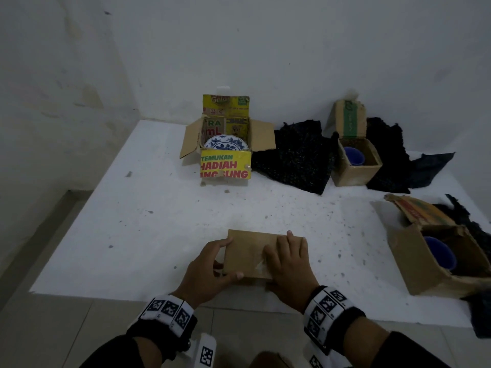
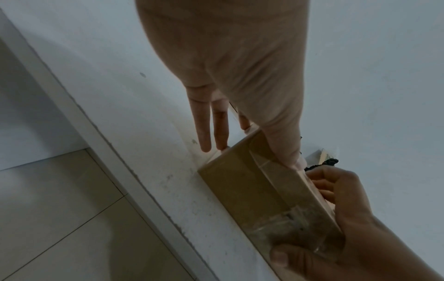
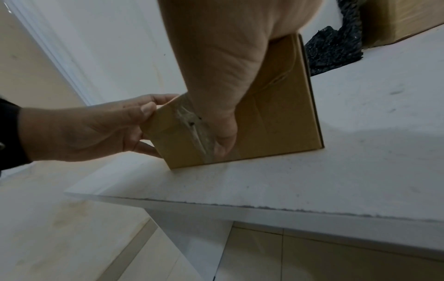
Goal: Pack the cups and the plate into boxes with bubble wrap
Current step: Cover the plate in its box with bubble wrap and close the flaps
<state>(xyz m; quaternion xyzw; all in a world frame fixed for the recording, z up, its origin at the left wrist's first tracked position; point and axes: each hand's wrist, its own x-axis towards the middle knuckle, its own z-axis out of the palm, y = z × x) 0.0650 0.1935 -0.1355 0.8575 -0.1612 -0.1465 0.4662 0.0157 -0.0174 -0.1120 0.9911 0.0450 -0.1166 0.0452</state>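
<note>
White tabletop (image 1: 159,221), speckled, set in a bare corner; inventory as I read it from my station.

Item: left hand (image 1: 210,264), fingers (image 1: 225,241) curled round the left end of a closed brown box (image 1: 249,251), thumb on its near face. Right hand (image 1: 285,261) lies flat on the lid, fingers straight, pressing over a strip of clear tape (image 3: 192,131).

Item: plate (image 1: 227,146), blue-patterned, upright in the open yellow printed box (image 1: 225,166) at the back, no wrap visible around it.

Item: two blue cups (image 1: 353,155) (image 1: 439,252), each in an open carton.

Item: black bubble wrap (image 1: 295,158), loose between the cartons.

Risks, as I judge them: closed box sits near the tabletop edge, so a sideways shove could tip it off. Tape looks wrinkled; the lid may lift. Unpadded plate could crack.
</note>
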